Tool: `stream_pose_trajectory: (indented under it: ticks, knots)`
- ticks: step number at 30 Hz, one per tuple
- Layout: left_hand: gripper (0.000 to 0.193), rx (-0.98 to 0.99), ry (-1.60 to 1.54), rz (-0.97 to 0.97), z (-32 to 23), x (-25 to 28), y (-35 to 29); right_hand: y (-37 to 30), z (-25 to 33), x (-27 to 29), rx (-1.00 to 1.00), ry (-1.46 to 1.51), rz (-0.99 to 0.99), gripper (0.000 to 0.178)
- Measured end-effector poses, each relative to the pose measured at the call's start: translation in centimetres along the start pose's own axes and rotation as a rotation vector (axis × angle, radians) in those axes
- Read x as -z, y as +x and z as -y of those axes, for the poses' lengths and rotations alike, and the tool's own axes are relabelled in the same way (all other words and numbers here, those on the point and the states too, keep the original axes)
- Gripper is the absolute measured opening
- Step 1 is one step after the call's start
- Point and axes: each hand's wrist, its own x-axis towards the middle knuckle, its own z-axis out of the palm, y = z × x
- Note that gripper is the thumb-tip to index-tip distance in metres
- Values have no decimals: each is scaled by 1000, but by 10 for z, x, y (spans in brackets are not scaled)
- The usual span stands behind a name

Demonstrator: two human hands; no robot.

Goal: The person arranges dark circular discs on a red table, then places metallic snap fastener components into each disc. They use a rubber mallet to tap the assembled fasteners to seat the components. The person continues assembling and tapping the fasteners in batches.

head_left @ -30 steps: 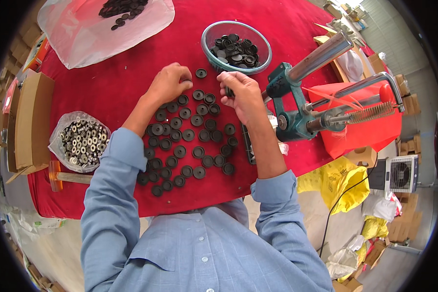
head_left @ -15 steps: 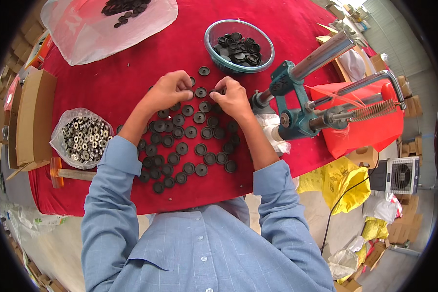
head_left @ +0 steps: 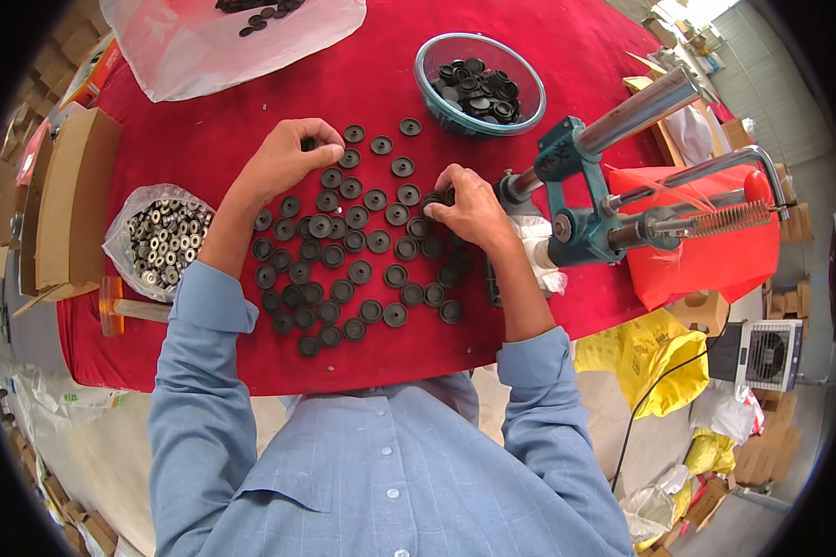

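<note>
Many round black plastic caps [head_left: 360, 271], each with a raised rim and a small centre stud, lie spread on a red cloth [head_left: 204, 121]. At the far left of the spread, my left hand [head_left: 291, 156] is pinched on a black cap [head_left: 307, 145], partly hidden by the fingers. On the right side my right hand [head_left: 470, 209] is closed round black caps [head_left: 437, 199]; the fingers hide how many. Just right of that hand stands a green hand press [head_left: 571, 186] with a steel column and spring. Beyond the hands sits a clear bowl [head_left: 427, 88] of similar black caps.
A plastic bag of metal rings [head_left: 164, 243] lies at left beside a hammer [head_left: 139, 309] and an open cardboard box [head_left: 76, 200]. A white plastic bag [head_left: 186, 65] with black pieces lies at the far left. A red bag [head_left: 697, 251] is behind the press.
My hands have moved apart: the left one away to the far left, the right one slightly nearer me. The whole view has shifted a little.
</note>
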Motion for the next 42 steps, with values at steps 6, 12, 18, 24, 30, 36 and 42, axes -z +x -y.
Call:
stream_pose_trajectory:
  ticks: [6, 12, 18, 24, 30, 36, 42]
  knots:
    - [23, 97, -123, -214, 3, 41, -16, -7, 2, 15, -163, 626, 85, 35]
    - [21, 151, -34, -245, 3, 72, -74, -19, 10, 35, -278, 1394, 193, 24]
    - [16, 72, 102, -270, 7, 41, -124, -29, 4, 1, 46, 332, 62, 27]
    - [23, 43, 353, -236, 24, -1, -129, -40, 20, -11, 94, -128, 37, 35]
    - [38, -29, 540, -186, 34, -20, -111, -39, 19, -11, 150, -103, 8, 35]
    - [31, -26, 530, -158, 36, -23, -105, -44, 21, -15, 204, -75, -52, 35]
    - [23, -6, 412, -237, 40, -22, -102, -44, 18, -17, 225, 4, -63, 36]
